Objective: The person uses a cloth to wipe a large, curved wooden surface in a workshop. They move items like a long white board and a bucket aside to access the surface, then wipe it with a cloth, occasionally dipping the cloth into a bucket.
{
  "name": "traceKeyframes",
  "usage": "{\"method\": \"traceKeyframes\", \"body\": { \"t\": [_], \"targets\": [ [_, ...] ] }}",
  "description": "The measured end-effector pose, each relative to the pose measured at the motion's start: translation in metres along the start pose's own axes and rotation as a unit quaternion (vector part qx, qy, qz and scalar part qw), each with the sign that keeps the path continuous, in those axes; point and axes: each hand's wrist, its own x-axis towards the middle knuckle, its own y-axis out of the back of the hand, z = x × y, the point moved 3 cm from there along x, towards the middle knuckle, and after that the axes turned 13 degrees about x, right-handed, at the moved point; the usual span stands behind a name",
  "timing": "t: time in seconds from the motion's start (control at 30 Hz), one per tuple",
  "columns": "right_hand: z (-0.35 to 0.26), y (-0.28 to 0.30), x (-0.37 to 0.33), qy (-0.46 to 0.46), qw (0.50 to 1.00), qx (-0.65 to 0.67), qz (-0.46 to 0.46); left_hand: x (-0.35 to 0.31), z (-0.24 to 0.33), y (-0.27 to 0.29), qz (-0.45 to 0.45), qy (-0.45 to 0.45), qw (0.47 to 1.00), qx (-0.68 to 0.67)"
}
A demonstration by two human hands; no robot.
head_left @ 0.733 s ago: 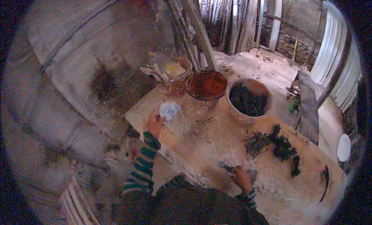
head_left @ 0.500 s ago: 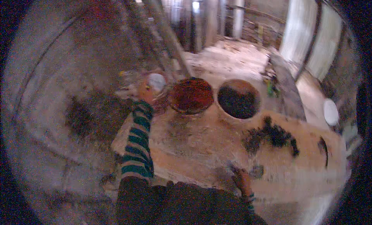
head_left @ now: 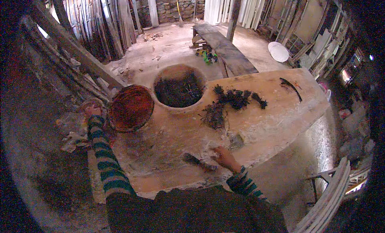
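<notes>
With the left hand, work gently at nine o'clock of the red-brown pan, without knocking its rim; too dim there to tell the grip, clamped or apart. Near the right hand, mind the dark brush-like tool at nine o'clock, low against the table; not possible to tell this grip either, touching or free. Avoid disturbing the dark plants at twelve o'clock from it.

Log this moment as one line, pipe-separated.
left hand: left of reddish bowl, grasp unclear | right hand: beside dark tool | blackened clumps: on tabletop
</notes>
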Motion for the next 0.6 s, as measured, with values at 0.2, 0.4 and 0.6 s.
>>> {"method": "traceKeyframes", "body": {
  "t": [0.2, 0.4, 0.6],
  "targets": [
    [0.105, 0.151, 0.088, -0.106, 0.972, -0.028, 0.209, -0.152, 0.055, 0.002, 0.006, -0.128, 0.981, -0.148],
    [0.140, 0.196, 0.220, -0.264, 0.921, -0.141, 0.248, -0.351, 0.138, -0.034, -0.151, -0.247, 0.956, -0.053],
    [0.186, 0.178, 0.264, -0.324, 0.929, -0.174, 0.043, -0.447, 0.192, -0.057, -0.367, -0.219, 0.889, -0.163]
  ]
}}
